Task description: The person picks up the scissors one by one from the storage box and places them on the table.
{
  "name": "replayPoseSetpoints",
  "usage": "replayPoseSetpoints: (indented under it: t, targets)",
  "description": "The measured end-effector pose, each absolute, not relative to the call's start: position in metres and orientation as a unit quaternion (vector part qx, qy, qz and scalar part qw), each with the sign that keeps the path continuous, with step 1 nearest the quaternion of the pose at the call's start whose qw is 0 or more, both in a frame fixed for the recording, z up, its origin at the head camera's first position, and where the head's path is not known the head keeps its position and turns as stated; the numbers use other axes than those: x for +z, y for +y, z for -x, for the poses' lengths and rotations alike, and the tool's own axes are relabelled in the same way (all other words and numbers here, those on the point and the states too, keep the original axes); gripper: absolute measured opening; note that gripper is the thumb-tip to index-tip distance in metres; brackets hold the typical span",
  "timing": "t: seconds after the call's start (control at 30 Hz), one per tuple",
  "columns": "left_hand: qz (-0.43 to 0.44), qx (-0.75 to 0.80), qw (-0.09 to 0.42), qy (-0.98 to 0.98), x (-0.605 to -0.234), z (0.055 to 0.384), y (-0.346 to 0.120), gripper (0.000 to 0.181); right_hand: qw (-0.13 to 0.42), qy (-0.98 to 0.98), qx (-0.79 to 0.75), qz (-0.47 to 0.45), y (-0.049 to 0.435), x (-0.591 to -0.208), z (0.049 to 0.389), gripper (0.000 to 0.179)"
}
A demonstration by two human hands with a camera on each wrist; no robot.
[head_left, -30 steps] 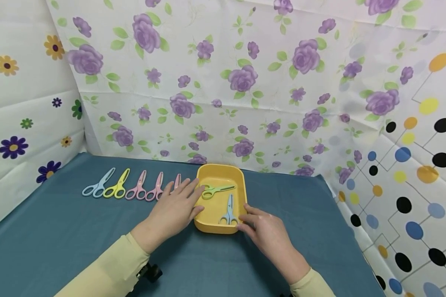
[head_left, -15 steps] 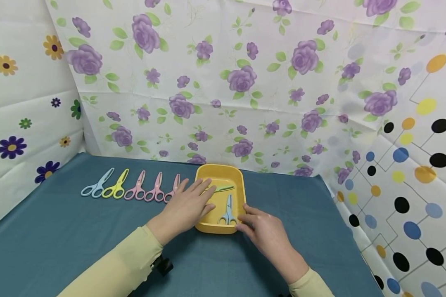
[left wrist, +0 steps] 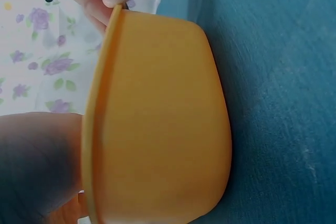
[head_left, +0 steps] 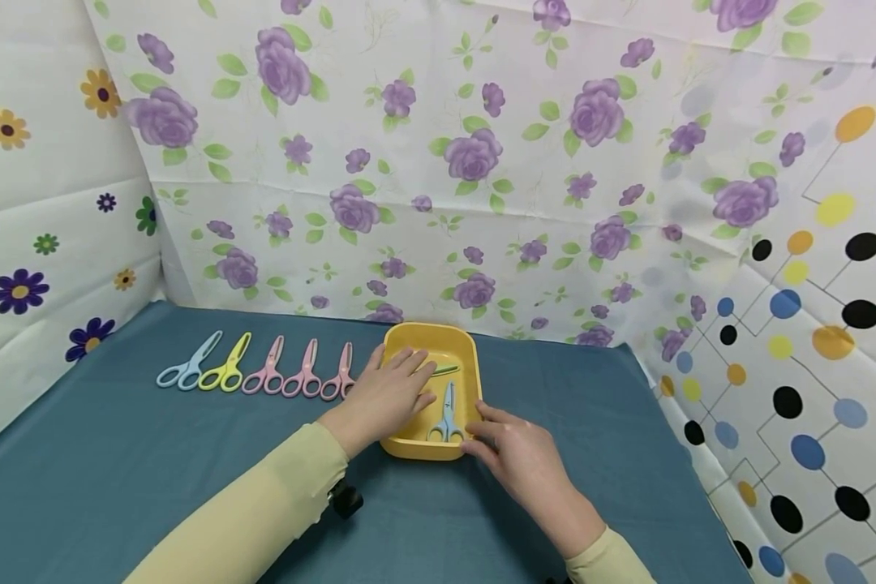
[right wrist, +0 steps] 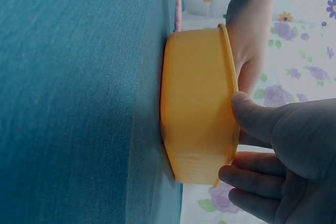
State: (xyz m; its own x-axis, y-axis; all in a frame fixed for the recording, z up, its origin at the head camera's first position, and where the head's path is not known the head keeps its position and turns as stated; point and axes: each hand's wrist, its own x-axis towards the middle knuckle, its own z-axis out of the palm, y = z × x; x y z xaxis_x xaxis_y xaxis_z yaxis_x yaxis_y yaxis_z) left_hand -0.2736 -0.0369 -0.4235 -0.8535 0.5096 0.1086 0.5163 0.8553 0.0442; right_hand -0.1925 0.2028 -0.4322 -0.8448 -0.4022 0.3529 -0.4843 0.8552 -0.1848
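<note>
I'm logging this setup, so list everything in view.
Tray: 1, yellow, mid-table
Scissors in tray: 1, light blue, near right corner
Scissor blade: 1, green, tray's far half, partly hidden
Scissors in row: 5, one blue, one yellow, three pink, left of tray
Tablecloth: 1, teal blue, under tray
Rose-print cloth: 1, white-purple, back
Daisy-print cloth: 1, white-multicoloured, left
Dot-print cloth: 1, white-multicoloured, right
Wrist camera: 1 clear, black, left cuff
Sleeves: 2, pale yellow, arms
Left hand: 1, over tray
Right hand: 1, holding tray's right side
</note>
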Motion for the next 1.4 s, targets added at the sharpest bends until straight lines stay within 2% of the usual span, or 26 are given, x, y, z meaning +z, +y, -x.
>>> replayPoseSetpoints:
  t: [0.7, 1.13, 1.3, 1.4]
  targets:
    - [0.238, -0.001, 0.015, -0.971, -0.435, 0.299, -0.024, 0.060, 0.145, -0.951, 0.143, -0.235, 0.202, -0.433, 0.193, 0.032]
    - [0.222, 0.054, 0.004, -0.974, -0.435, 0.298, -0.020, 0.045, 0.156, -0.947, 0.151, -0.238, 0.202, -0.432, 0.192, 0.031]
    - [0.233, 0.066, 0.007, -0.970, -0.436, 0.299, -0.019, 0.029, 0.158, -0.947, 0.148, -0.237, 0.202, -0.432, 0.192, 0.030]
    - [0.239, 0.071, 0.008, -0.968, -0.435, 0.297, -0.019, 0.028, 0.158, -0.948, 0.146, -0.236, 0.202, -0.432, 0.192, 0.031]
